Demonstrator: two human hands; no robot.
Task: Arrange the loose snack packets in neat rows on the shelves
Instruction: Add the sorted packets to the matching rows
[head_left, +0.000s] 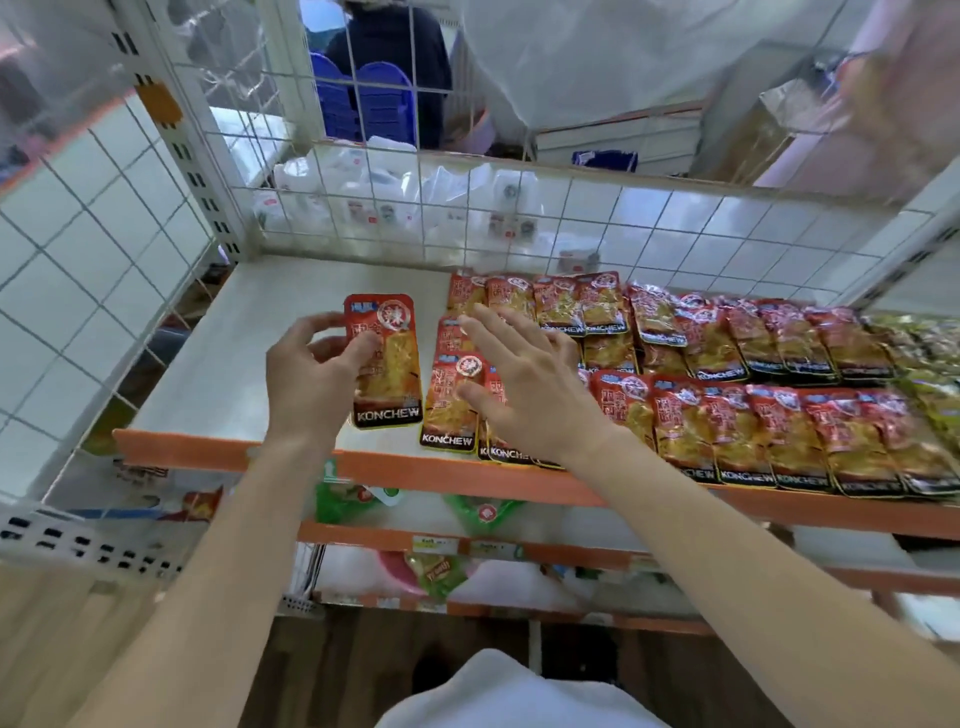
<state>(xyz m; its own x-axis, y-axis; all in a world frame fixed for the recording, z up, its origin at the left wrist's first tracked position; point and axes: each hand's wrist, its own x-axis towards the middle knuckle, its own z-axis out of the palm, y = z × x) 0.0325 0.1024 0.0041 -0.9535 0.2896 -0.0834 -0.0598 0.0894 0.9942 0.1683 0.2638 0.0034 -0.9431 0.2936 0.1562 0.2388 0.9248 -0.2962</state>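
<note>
While the left hand pinches a packet at its edge, left of centre over the shelf, the right hand lies flat on the rows. Packets look light, floppy, slick; edges seem the best hold.

Red-and-yellow KONCHEW snack packets lie flat in overlapping near and far rows across the middle and right of the white, orange-lipped shelf. One loose packet, label up and tilted, is gripped by the left hand just left of the rows.
</note>
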